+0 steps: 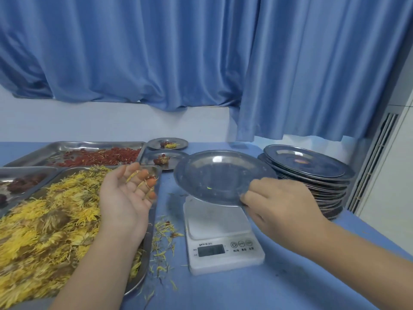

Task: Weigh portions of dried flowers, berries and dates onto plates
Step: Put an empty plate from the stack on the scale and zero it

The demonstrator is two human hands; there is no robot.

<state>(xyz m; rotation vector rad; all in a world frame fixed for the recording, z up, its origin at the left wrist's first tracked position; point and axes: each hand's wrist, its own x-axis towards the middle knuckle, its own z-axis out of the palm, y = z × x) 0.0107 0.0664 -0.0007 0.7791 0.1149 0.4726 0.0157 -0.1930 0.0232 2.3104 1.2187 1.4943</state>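
Your right hand (279, 204) pinched the plate (214, 173) by its five-o'clock rim over the scale (221, 238), likely to seat it. Your left hand (127, 193) lay open above the dried flowers (44, 224) at nine o'clock.

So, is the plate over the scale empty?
Empty: only bare metal shows inside the plate, whose rim the right hand grips over the scale.

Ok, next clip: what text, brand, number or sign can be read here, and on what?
Brand print on the scale, above its display: too blurred to read.
Display: no digits legible.
Under the three round buttons: first label looks like "开/关"; the other two too small to read.
No other text visible.
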